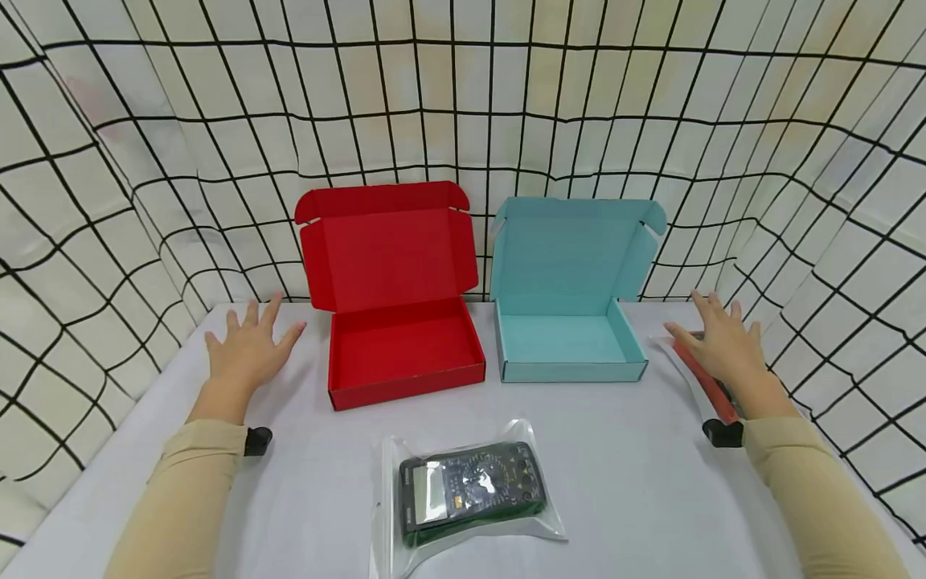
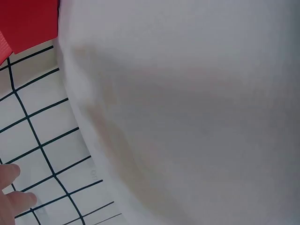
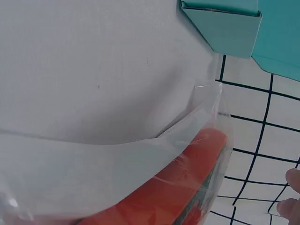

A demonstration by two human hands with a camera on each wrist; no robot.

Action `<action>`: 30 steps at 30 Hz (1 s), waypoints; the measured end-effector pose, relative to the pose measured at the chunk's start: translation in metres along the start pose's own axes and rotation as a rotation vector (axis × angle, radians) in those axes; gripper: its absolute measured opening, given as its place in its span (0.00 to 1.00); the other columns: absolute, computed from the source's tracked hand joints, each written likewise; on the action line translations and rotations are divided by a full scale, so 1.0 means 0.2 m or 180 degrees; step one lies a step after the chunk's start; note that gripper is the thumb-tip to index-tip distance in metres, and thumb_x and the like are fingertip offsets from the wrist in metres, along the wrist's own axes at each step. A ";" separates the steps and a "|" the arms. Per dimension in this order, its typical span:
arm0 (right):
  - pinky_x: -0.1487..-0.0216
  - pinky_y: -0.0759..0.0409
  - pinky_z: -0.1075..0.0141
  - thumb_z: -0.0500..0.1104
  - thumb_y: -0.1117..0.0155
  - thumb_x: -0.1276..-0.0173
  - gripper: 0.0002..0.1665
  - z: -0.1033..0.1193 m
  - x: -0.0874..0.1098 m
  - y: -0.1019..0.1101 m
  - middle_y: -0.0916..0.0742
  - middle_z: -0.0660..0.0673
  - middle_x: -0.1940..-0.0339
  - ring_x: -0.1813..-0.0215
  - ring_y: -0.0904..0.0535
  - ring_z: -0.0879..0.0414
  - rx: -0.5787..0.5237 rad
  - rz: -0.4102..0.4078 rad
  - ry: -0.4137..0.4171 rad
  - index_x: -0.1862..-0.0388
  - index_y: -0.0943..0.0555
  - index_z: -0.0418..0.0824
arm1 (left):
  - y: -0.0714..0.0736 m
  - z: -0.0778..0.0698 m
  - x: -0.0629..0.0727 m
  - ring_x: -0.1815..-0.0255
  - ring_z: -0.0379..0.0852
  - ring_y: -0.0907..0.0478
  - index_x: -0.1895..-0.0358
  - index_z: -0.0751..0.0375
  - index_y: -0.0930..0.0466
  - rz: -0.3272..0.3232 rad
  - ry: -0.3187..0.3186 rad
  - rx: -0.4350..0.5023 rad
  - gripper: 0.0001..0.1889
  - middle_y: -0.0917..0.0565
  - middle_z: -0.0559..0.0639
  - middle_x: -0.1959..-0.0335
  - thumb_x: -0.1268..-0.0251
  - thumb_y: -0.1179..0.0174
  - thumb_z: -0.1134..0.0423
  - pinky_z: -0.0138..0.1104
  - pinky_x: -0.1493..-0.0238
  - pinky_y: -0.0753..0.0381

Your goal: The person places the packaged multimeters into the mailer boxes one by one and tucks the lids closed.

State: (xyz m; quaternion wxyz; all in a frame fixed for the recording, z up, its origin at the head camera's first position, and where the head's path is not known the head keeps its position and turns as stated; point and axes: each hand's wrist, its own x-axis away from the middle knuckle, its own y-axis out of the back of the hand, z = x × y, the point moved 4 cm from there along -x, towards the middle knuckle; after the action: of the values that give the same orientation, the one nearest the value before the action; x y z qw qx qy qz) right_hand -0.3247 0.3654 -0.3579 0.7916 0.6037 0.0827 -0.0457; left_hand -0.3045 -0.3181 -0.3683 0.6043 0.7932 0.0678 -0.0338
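Note:
My left hand (image 1: 248, 347) is spread above the table to the left of an open red box (image 1: 405, 346), holding nothing. On the other side, my right hand (image 1: 723, 342) has its fingers spread over a red and dark item in a clear plastic bag (image 3: 173, 183), partly hidden beneath it in the head view. To the left of that bag stands an open light blue box (image 1: 571, 371), its lid raised. A multimeter (image 1: 473, 486) with a dark face and green edge lies in a clear zip bag (image 1: 524, 527) near the front of the table.
White walls with a black grid (image 1: 456, 112) enclose the table (image 1: 622, 490) at the back and both sides. Both boxes stand near the rear edge, lids leaning back toward the wall. A small black wrist device (image 1: 257, 441) sits at the left cuff, another at the right.

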 end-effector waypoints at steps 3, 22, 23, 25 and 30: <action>0.32 0.59 0.22 0.71 0.54 0.23 0.54 0.02 0.01 0.01 0.44 0.23 0.21 0.23 0.57 0.19 0.0040 -0.0072 0.0068 0.15 0.56 0.38 | 0.01 0.00 0.01 0.28 0.87 0.54 0.16 0.56 0.59 -0.0009 -0.0012 -0.0024 0.44 0.48 0.81 0.24 0.23 0.68 0.31 0.78 0.35 0.57; 0.47 0.25 0.33 0.64 0.48 0.21 0.46 0.28 0.12 0.08 0.28 0.28 0.27 0.46 0.17 0.32 -0.0252 -0.0138 0.0592 0.17 0.43 0.39 | 0.04 -0.05 -0.01 0.46 0.75 0.23 0.16 0.57 0.55 -0.0056 -0.0220 -0.0023 0.42 0.28 0.80 0.36 0.22 0.65 0.33 0.58 0.64 0.19; 0.45 0.26 0.32 0.63 0.46 0.20 0.45 0.30 0.13 0.08 0.28 0.29 0.27 0.45 0.18 0.32 -0.0283 -0.0150 0.0661 0.18 0.42 0.38 | 0.04 -0.05 -0.01 0.47 0.74 0.23 0.17 0.57 0.54 -0.0062 -0.0228 -0.0019 0.42 0.28 0.80 0.37 0.21 0.64 0.33 0.58 0.65 0.19; 0.43 0.27 0.32 0.60 0.45 0.20 0.43 0.34 0.14 0.08 0.26 0.30 0.28 0.41 0.21 0.31 -0.0306 -0.0154 0.0768 0.18 0.41 0.37 | 0.04 -0.07 0.00 0.48 0.73 0.22 0.16 0.57 0.54 -0.0062 -0.0239 0.0003 0.42 0.26 0.79 0.39 0.21 0.63 0.34 0.57 0.65 0.18; 0.38 0.31 0.32 0.57 0.42 0.21 0.42 0.43 0.17 0.05 0.26 0.29 0.28 0.29 0.33 0.29 -0.0345 -0.0132 0.1020 0.19 0.39 0.38 | 0.04 -0.08 0.01 0.48 0.71 0.22 0.16 0.56 0.56 -0.0054 -0.0285 0.0021 0.42 0.23 0.76 0.42 0.21 0.61 0.35 0.58 0.63 0.18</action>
State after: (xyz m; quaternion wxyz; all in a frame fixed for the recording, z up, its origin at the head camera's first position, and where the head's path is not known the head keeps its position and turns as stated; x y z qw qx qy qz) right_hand -0.2823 0.2860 -0.3336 0.7985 0.5579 0.2226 0.0393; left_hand -0.3020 -0.3040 -0.3562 0.6037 0.7923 0.0473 -0.0746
